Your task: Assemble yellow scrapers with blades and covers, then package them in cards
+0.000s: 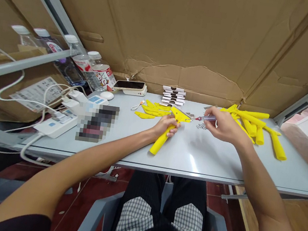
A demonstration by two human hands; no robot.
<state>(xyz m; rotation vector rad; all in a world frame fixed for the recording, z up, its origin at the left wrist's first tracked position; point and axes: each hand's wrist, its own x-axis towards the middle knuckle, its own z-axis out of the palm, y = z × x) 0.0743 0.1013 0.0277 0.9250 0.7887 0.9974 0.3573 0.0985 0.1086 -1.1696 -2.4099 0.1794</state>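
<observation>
My left hand (166, 127) is wrapped round the handle of a yellow scraper (160, 142), whose wide head points away from me. A metal blade edge shows along that head. In my right hand (222, 125) is a screwdriver (208, 118) with a clear handle, held level. Its tip is at the right end of the scraper head; whether it sits in a screw is too small to tell. Small screws (201, 126) lie in a pile just below the screwdriver. Loose yellow head pieces (153, 110) lie beyond my left hand.
Several yellow scraper handles (255, 125) are heaped at the right. White packets (173, 95) are stacked at the back. A phone (129, 85) rests on a white box. Leftward are a power strip (56, 123) with cables, a mouse (107, 95) and bottles (100, 70). Cardboard (182, 28) walls the back.
</observation>
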